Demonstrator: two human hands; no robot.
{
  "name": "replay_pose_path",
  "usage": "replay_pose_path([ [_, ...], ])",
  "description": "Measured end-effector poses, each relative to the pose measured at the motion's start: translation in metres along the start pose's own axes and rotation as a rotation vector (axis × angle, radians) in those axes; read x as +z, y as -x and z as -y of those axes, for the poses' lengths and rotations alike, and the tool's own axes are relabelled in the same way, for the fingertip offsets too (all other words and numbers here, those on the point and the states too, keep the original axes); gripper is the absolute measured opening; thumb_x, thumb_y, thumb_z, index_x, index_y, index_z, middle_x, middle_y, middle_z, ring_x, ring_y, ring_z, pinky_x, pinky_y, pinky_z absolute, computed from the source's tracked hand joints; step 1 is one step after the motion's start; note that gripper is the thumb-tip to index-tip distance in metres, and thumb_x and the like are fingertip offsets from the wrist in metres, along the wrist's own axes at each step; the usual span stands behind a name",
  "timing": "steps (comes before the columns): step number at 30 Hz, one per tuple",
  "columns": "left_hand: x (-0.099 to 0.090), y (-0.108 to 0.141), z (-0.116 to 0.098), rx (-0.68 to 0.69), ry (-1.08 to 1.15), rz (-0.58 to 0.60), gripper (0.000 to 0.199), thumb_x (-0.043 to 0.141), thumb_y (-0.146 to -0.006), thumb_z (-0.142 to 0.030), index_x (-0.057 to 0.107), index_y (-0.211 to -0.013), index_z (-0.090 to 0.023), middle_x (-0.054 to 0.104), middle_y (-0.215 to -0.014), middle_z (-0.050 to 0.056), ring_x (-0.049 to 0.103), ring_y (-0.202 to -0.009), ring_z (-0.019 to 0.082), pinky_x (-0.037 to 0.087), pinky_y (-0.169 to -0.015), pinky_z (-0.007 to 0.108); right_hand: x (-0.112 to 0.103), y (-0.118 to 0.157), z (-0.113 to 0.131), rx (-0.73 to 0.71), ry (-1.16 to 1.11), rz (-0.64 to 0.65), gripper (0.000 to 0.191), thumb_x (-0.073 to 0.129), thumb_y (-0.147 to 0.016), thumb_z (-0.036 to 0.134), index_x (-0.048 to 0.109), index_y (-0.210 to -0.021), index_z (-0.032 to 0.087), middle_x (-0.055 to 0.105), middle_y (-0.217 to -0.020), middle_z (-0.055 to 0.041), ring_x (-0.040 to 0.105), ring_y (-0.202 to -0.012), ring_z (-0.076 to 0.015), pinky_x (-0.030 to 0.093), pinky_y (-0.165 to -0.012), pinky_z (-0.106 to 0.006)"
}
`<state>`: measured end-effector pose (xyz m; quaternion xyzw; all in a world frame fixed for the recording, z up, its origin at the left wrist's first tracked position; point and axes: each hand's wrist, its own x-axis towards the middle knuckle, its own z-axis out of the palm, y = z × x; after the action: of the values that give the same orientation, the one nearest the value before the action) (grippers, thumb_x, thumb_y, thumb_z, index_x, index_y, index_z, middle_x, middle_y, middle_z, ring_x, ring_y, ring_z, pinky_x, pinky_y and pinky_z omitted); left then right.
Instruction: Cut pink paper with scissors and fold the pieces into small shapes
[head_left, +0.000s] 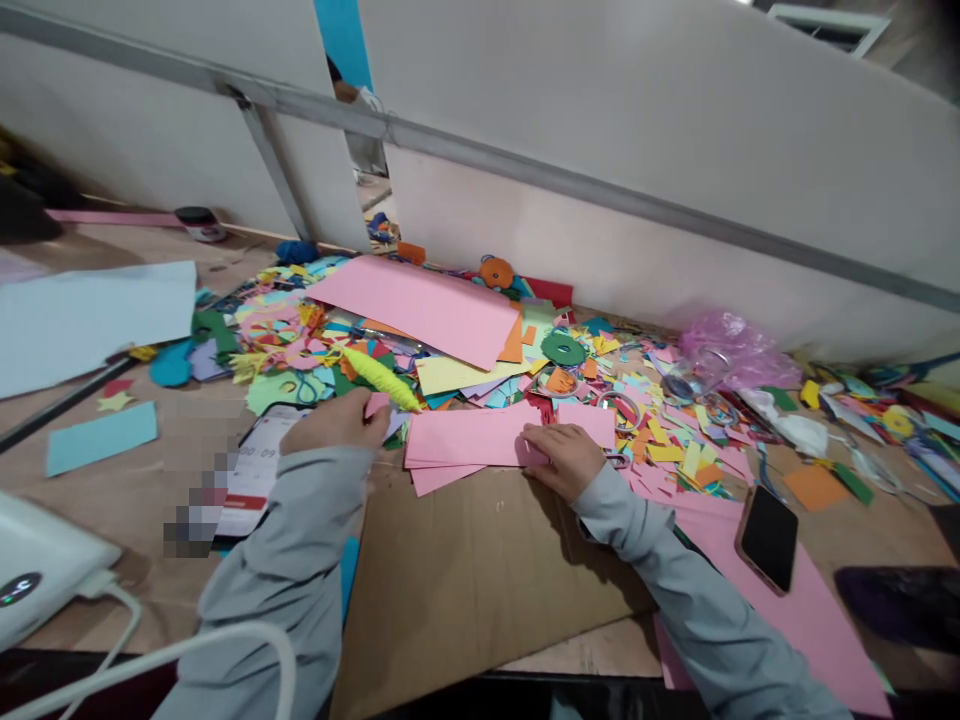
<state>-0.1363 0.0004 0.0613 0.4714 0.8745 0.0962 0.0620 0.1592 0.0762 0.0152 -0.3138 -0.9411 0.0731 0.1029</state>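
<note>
My left hand (335, 421) is closed on a small pink paper piece (377, 403), just left of a stack of pink paper strips (465, 437). The strips lie at the far edge of a brown cardboard sheet (480, 570). My right hand (566, 458) rests on the right end of these strips, its fingers lying on the paper. Beside it is another pink piece (592, 422). A bright yellow-green yarn bundle (381, 377) lies just beyond my left hand.
Colourful paper scraps (675, 440) heap along the white partition (525, 200). A large pink sheet (427, 305) lies on them. A lit phone (251, 470) is by my left forearm, a dark phone (769, 540) at right, a white device with a cable (45, 570) at left.
</note>
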Motion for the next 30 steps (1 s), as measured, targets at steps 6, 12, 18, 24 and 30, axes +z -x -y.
replay_pose_path([
  [6, 0.005, -0.011, 0.009, 0.027, -0.057, 0.266, 0.044, 0.046, -0.074, -0.059, 0.049, -0.092, -0.018, 0.063, -0.096, 0.014, 0.059, -0.081, 0.029, 0.035, -0.059, 0.030, 0.002, 0.000, -0.005, 0.012, 0.055, 0.001, 0.038, 0.060, -0.081, 0.029, 0.054, -0.118, 0.021, 0.060, -0.121, -0.0074, 0.054, -0.108, -0.0237, 0.035, -0.090, -0.038],
  [12, 0.014, -0.003, -0.013, 0.239, -0.057, 0.085, 0.036, 0.047, -0.079, -0.049, 0.055, -0.098, -0.019, 0.064, -0.095, 0.010, 0.058, -0.093, 0.027, 0.041, -0.069, 0.033, 0.005, -0.001, -0.013, 0.062, 0.049, 0.007, 0.056, 0.062, -0.078, 0.043, 0.048, -0.127, 0.020, 0.051, -0.132, -0.0106, 0.047, -0.115, -0.0277, 0.033, -0.092, -0.041],
  [18, 0.028, 0.004, -0.023, 0.420, -0.067, 0.102, 0.038, 0.054, -0.075, -0.046, 0.061, -0.101, -0.019, 0.060, -0.103, 0.010, 0.054, -0.102, 0.028, 0.042, -0.074, 0.035, 0.000, -0.007, -0.014, 0.110, 0.013, 0.032, 0.061, 0.066, -0.074, 0.044, 0.048, -0.126, 0.020, 0.055, -0.120, -0.0119, 0.049, -0.107, -0.0274, 0.036, -0.085, -0.039],
  [24, 0.038, 0.001, -0.021, 0.439, -0.064, 0.130, 0.047, 0.057, -0.073, -0.045, 0.060, -0.112, -0.019, 0.057, -0.105, 0.012, 0.052, -0.104, 0.030, 0.043, -0.079, 0.038, 0.002, -0.010, -0.014, 0.127, -0.072, 0.020, 0.055, 0.069, -0.072, 0.039, 0.053, -0.121, 0.020, 0.059, -0.098, -0.0096, 0.053, -0.092, -0.0255, 0.039, -0.076, -0.036],
  [30, 0.047, -0.003, -0.015, 0.501, 0.091, 0.073, 0.054, 0.059, -0.071, -0.043, 0.056, -0.118, -0.015, 0.058, -0.107, 0.013, 0.052, -0.104, 0.030, 0.043, -0.085, 0.040, 0.004, -0.006, -0.015, 0.156, -0.331, -0.140, 0.054, 0.069, -0.068, 0.025, 0.053, -0.119, 0.018, 0.064, -0.101, -0.0088, 0.057, -0.087, -0.0228, 0.041, -0.076, -0.034],
])
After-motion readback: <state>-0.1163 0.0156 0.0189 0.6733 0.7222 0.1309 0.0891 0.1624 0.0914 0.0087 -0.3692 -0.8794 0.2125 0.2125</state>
